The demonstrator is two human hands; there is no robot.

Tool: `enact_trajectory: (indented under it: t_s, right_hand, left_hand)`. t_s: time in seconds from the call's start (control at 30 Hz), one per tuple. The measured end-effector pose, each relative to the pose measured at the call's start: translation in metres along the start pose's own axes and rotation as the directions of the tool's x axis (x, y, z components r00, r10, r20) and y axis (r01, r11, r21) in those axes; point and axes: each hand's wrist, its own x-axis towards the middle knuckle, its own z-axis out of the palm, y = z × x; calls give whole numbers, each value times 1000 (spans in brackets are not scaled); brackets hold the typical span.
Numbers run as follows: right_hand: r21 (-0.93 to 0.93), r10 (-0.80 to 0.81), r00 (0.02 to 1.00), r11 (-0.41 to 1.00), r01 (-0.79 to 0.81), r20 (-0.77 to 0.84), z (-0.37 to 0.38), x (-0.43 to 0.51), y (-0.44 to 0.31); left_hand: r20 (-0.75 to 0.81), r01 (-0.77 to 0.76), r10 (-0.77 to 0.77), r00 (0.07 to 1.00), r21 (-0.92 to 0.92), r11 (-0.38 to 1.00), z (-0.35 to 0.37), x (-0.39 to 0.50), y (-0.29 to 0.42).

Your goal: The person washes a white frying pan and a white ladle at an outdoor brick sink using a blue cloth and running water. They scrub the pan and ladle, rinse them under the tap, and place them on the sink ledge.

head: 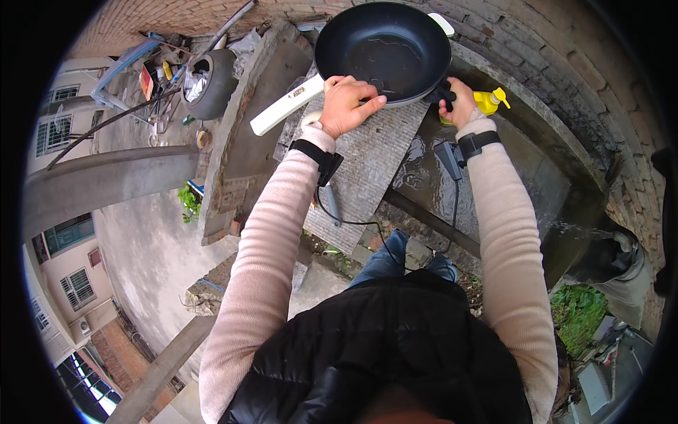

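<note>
A black-lined frying pan [384, 53] with a white handle [286, 105] and a small white helper grip rests on a ridged slab [365, 153], some liquid in its bottom. My left hand [349, 103] lies over the pan's near rim by the handle, fingers bent onto the edge. At the rim's near right, my right hand [458, 100] has its fingers around a black object [440, 94], partly hidden, that I cannot identify. Just beyond that hand stands a yellow pump bottle [488, 100]. A grey-handled tool [332, 205] lies on the slab below my left wrist.
A wet concrete basin [535, 164] lies to the right, against a brick wall [582, 69]. At the left are an upright concrete slab [228, 153] and a dark round pot [214, 87]. Cables hang between the wrist straps and my body.
</note>
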Motion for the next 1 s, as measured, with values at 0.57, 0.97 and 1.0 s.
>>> enact_trajectory:
  t_s: [0.57,0.97,1.0]
  right_hand:
    - [305,177,693,802,-513,699,1,-82,83]
    - [699,-167,984,696,163,-63,-305,-182,84]
    - [726,-145,983,664,180,-111,-324,-188,83]
  left_hand:
    - [39,67,-64,997,-97,993,1,0,-10]
    - [-189,-4,-162,968,-664,748,44,21,145]
    - [-13,86,-156,988,-789,608,71,24,178]
